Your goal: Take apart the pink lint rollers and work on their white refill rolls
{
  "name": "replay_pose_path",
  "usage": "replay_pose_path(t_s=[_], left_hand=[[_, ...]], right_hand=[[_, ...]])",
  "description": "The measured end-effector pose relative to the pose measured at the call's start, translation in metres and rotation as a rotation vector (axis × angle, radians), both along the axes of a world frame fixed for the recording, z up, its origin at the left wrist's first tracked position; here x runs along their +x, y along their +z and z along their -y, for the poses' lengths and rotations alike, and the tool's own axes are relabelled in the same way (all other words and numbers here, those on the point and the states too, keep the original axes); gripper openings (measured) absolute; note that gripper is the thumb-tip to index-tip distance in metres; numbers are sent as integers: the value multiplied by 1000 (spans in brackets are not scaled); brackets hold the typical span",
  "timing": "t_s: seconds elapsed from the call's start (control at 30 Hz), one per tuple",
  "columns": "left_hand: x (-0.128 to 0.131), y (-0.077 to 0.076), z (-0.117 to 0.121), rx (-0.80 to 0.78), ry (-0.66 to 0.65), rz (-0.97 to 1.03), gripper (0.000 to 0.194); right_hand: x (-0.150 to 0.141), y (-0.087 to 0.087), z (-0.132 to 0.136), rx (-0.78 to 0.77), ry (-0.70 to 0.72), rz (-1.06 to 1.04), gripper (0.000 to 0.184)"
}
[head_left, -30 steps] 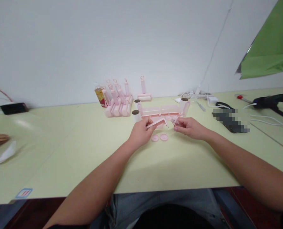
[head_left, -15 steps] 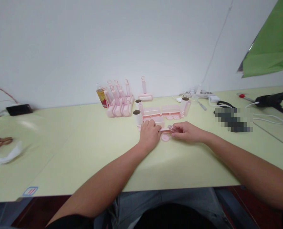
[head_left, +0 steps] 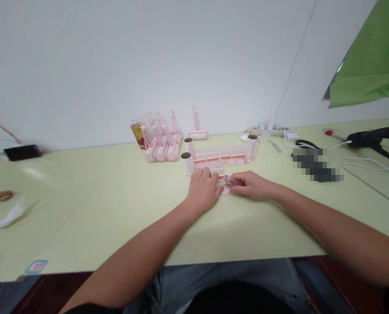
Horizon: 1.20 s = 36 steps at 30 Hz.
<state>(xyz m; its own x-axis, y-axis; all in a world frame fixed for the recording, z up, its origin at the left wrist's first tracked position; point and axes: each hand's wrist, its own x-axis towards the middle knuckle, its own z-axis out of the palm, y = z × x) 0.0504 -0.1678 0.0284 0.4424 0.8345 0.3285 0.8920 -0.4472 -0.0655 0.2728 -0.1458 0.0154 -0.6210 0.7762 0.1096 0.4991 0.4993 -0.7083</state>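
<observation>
Left hand: the left hand point(head_left: 203, 189) lies palm down near the front of the pink parts, its fingers bent over one end of a slim pink frame point(head_left: 222, 179); their undersides are hidden, so whether they grip it or only press it cannot be told.
Right hand: the right hand point(head_left: 251, 185) has its fingers nearly closed, thumb against fingertips, pinching a small clear piece point(head_left: 227, 179).
Clear piece: it juts from the right fingertips toward the left hand, its tip at the pink frame; whether the two touch is too small to tell.
Pink frame: low over the worktop point(head_left: 122, 218), between both sets of fingers, its left part covered by the left hand.
Pink disc: a round pink disc point(head_left: 225, 190) lies just below the frame, between the left thumb and the right fingers, partly hidden.
Pink cover: a box-like cover point(head_left: 210, 167) sits just beyond the left fingertips.
Paper roll: a white roll point(head_left: 188, 164) stands upright beside that cover, on its left.
</observation>
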Motion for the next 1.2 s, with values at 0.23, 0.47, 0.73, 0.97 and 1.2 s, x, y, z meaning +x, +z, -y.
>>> replay_pose_path(t_s=[0.23, 0.47, 0.73, 0.97, 1.2], left_hand=[[-6, 4, -5, 1, 35, -14, 36], [-13, 17, 0, -209, 69, -26, 46], [-20, 18, -8, -215, 47, -72, 33], [-19, 10, -15, -192, -39, 17, 34], [-18, 23, -6, -220, -234, 436, 45]], right_hand=[[2, 1, 1, -16, 28, -14, 23], [0, 0, 0, 9, -55, -120, 24], [-2, -4, -1, -19, -80, -134, 22], [-1, -4, -3, 16, -85, -135, 26], [-4, -1, 1, 64, -85, -125, 32]])
